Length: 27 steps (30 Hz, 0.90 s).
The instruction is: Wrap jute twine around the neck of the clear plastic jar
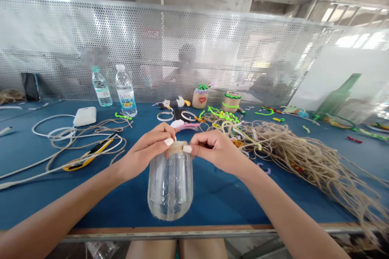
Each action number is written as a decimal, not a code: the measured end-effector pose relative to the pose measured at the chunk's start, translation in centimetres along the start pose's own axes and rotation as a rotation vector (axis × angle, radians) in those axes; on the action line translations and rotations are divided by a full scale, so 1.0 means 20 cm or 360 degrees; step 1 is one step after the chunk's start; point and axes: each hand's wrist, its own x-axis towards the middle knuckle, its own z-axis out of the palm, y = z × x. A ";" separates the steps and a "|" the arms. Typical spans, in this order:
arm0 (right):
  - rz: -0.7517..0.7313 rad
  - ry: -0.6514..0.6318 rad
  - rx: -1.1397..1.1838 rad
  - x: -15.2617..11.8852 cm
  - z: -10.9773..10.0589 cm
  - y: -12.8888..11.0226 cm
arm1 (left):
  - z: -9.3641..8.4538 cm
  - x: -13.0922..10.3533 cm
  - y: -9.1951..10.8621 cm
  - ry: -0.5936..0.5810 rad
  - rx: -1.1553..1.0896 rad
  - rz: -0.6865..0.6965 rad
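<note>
A clear glass jar [170, 188] stands near the front edge of the blue table, with twine [177, 147] wound around its neck. My left hand [146, 149] is at the left of the neck, thumb and fingers closed on the rim and twine. On the right side of the neck, my right hand [217, 149] pinches at the twine, its thumb against the wrapping and its fingers curled. The exact strand between the right fingertips is too small to make out.
A large twine heap [298, 153] spreads over the right. At left lie a yellow cutter [89, 154], white cables and a power bank [85, 116]. Two water bottles [126, 93], decorated jars [200, 98] and pipe cleaners [223, 114] sit behind. The table's front edge [231, 232] is close.
</note>
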 end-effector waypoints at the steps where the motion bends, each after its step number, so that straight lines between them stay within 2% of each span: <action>1: -0.0002 0.0018 -0.0024 0.00 0.01 0.00 | 0.00 0.00 0.01 -0.0009 0.0105 0.0012; 4: 0.0009 0.0056 -0.0041 0.02 0.03 0.02 | 0.01 0.02 0.07 -0.0007 0.0320 -0.0065; 7: 0.0024 0.0030 0.0025 0.03 0.04 0.03 | 0.03 0.02 0.11 0.0102 0.0357 -0.0194; 9: 0.0027 -0.0010 0.0102 0.03 0.04 0.02 | 0.03 0.01 0.12 0.0102 0.0347 -0.0189; 12: -0.0002 -0.0051 0.0222 0.01 0.02 -0.02 | 0.00 -0.01 0.12 0.0007 0.0276 0.0013; 15: -0.0052 0.0056 0.0237 -0.01 -0.01 -0.06 | -0.02 -0.01 0.07 0.0009 0.0165 0.0268; 17: -0.0051 0.0053 0.0257 -0.02 -0.02 -0.06 | -0.03 0.01 0.04 -0.0055 0.0081 0.0335; 20: -0.0034 -0.0021 0.0310 -0.02 -0.02 -0.04 | -0.04 0.03 0.01 -0.0185 -0.0003 0.0264; 22: -0.0050 0.0001 0.0302 -0.01 0.00 -0.03 | -0.04 0.04 0.02 -0.0210 0.0032 0.0160; 24: -0.0094 0.0060 0.0273 -0.01 0.02 -0.04 | -0.02 0.04 0.06 -0.0168 0.0139 0.0046; 27: -0.0173 0.0117 0.0243 -0.01 0.04 -0.05 | 0.03 0.03 0.09 0.0003 0.0338 -0.0040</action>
